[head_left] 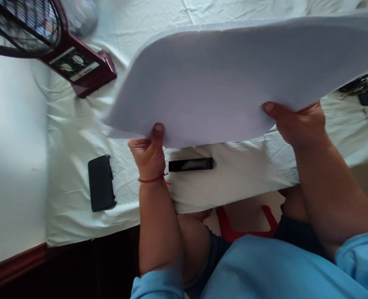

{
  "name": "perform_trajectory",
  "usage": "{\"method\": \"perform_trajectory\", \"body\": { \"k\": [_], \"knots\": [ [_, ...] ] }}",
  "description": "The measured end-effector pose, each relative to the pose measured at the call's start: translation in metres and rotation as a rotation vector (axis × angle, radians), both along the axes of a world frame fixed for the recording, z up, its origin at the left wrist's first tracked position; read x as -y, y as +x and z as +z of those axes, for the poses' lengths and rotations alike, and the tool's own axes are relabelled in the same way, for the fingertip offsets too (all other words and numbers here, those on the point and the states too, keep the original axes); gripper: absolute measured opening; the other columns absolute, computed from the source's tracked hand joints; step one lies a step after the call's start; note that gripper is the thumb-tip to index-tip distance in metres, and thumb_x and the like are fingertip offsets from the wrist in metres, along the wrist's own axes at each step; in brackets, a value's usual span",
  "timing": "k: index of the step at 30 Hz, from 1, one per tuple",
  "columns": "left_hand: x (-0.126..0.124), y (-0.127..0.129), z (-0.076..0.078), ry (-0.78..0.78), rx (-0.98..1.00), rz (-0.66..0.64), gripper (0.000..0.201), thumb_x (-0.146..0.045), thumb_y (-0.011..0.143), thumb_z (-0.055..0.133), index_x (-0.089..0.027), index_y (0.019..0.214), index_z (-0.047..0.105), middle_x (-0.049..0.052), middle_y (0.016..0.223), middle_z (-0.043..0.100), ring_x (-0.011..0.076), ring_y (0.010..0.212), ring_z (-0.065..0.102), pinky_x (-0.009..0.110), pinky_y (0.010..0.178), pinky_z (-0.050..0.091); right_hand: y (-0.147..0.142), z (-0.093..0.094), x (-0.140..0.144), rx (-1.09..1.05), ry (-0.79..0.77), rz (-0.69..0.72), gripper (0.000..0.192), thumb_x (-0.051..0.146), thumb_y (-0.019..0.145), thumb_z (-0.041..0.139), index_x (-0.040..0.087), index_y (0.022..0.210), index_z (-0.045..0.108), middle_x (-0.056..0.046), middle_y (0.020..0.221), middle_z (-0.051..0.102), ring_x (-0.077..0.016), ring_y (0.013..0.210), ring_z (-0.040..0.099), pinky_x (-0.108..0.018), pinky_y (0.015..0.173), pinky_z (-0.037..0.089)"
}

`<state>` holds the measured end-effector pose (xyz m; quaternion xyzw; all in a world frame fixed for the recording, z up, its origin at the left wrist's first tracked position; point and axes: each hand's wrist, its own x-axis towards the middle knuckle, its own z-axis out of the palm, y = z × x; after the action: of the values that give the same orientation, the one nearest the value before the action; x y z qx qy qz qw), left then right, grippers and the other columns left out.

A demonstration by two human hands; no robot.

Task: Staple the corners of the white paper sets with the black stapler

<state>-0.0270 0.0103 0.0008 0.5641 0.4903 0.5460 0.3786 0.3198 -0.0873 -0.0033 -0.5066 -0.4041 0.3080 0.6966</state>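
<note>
A wide white sheet of paper, bowed along its length, is held up above the cloth-covered table. My left hand grips its near edge, thumb on top and fingers hidden beneath; a red string circles that wrist. Farther right, my right hand pinches the same sheet near its lower right side, its thumb lying on the paper. Whether the sheet is single or several layers, I cannot tell. Just below the paper's near edge lies a narrow black object with a glossy top, close to my left wrist.
On the left of the pale tablecloth lies a black phone-like case. A dark red electric racket rests at the upper left by a clear rounded object. Keys are at the right. A red stool shows below the table edge.
</note>
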Motion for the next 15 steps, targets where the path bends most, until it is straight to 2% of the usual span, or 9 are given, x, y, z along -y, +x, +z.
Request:
{"method": "perform_trajectory", "body": {
  "k": [3,6,10,12,15],
  "knots": [
    [0.006,0.005,0.010,0.144,0.057,0.051,0.044,-0.069,0.083,0.103,-0.027,0.092,0.092,0.004,0.100,0.087,0.0253,0.100,0.077,0.043,0.105,0.067,0.000,0.000,-0.001,0.022,0.031,-0.038,0.073,0.064,0.060,0.115,0.027,0.116,0.086,-0.005,0.122,0.087,-0.0290,0.123,0.081,-0.054,0.128,0.062],
    [0.008,0.006,0.014,0.218,0.165,-0.009,0.037,-0.063,0.079,0.107,-0.031,0.085,0.090,0.001,0.087,0.083,0.0244,0.093,0.078,0.045,0.105,0.068,-0.001,0.000,-0.003,0.021,0.035,-0.068,0.080,0.069,0.054,0.115,0.030,0.116,0.083,-0.004,0.121,0.086,-0.0318,0.127,0.080,-0.057,0.130,0.060],
    [0.007,-0.002,0.013,0.262,0.261,-0.070,0.045,-0.065,0.065,0.112,-0.034,0.086,0.086,0.001,0.088,0.080,0.0292,0.103,0.081,0.050,0.104,0.071,-0.003,0.004,0.000,0.000,0.021,-0.075,0.094,0.074,0.050,0.114,0.034,0.127,0.079,-0.003,0.125,0.085,-0.0340,0.139,0.077,-0.059,0.138,0.053],
    [0.005,-0.008,0.011,0.247,0.286,-0.074,0.051,-0.070,0.062,0.111,-0.035,0.086,0.083,0.003,0.096,0.082,0.0331,0.114,0.081,0.053,0.104,0.071,-0.002,0.005,0.003,-0.034,-0.015,-0.045,0.097,0.073,0.052,0.114,0.032,0.132,0.078,-0.005,0.129,0.085,-0.0346,0.140,0.077,-0.058,0.138,0.054],
    [0.000,-0.012,0.006,0.102,0.194,-0.086,0.058,-0.085,0.070,0.100,-0.034,0.088,0.079,0.006,0.101,0.082,0.0341,0.122,0.079,0.052,0.111,0.068,0.002,0.003,0.008,0.019,-0.099,0.058,0.084,0.067,0.065,0.112,0.028,0.132,0.080,-0.008,0.133,0.085,-0.0335,0.138,0.078,-0.056,0.132,0.061]
  ]
}}
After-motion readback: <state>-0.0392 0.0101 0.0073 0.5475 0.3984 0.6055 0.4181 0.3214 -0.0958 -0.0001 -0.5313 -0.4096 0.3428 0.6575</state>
